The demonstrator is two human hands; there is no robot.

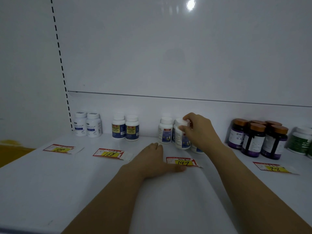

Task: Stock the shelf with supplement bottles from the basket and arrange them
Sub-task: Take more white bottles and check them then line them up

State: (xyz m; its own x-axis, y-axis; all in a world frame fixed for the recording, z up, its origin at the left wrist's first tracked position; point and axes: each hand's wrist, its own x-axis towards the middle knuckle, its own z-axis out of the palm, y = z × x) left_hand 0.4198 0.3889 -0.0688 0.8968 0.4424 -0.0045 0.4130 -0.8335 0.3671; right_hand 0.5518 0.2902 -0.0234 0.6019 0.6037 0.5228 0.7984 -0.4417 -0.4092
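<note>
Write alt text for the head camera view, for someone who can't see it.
A person's right hand grips the cap of a white supplement bottle on a white shelf, while the left hand lies flat beside a price tag. Other bottles stand in groups along the back wall.

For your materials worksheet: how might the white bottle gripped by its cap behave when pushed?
The white bottle, held by the right hand, looks tall and narrow, so it probably tips. Its smooth plastic likely slides on the glossy shelf. Toppled, it would probably roll.
</note>
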